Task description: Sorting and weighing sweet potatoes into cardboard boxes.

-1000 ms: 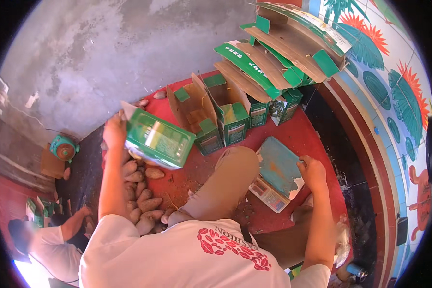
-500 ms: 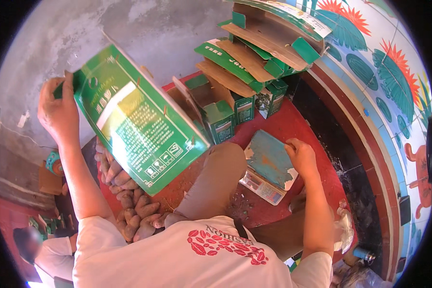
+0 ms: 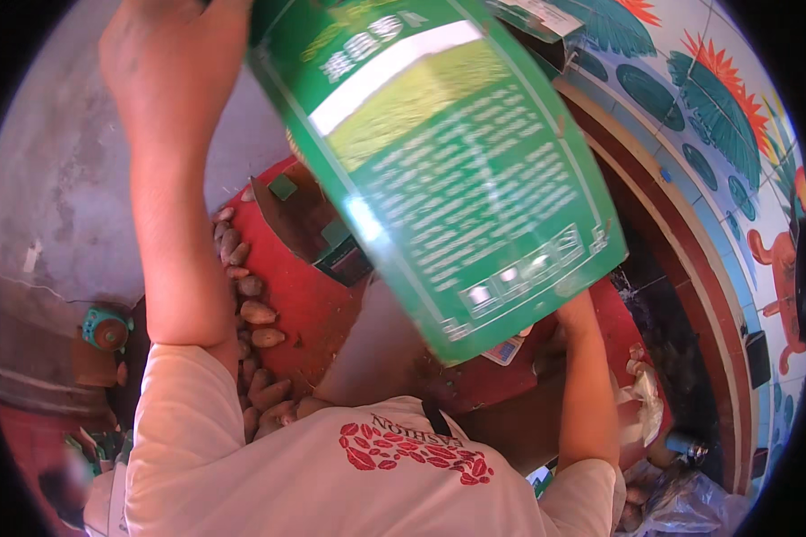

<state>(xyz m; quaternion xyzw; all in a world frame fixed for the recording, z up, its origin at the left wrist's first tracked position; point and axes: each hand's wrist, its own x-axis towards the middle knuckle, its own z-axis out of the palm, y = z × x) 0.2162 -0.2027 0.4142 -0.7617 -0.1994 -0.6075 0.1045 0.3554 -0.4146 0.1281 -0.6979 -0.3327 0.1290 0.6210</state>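
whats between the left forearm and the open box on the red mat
Brownish tubers nearest the forearm, then a strip of red mat, seen in the head view.

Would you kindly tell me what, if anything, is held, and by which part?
The left hand holds the green box by its upper left edge; the right hand is hidden, its hold unclear.

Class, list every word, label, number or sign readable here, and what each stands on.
Green box: pale heading and square symbols, wording not copied; small lines blurred.
Shirt: dark upside-down lettering beside a red print, wording not copied.
Scale: mostly hidden, markings too small.
Open box behind: too blurred.
No number is clear.
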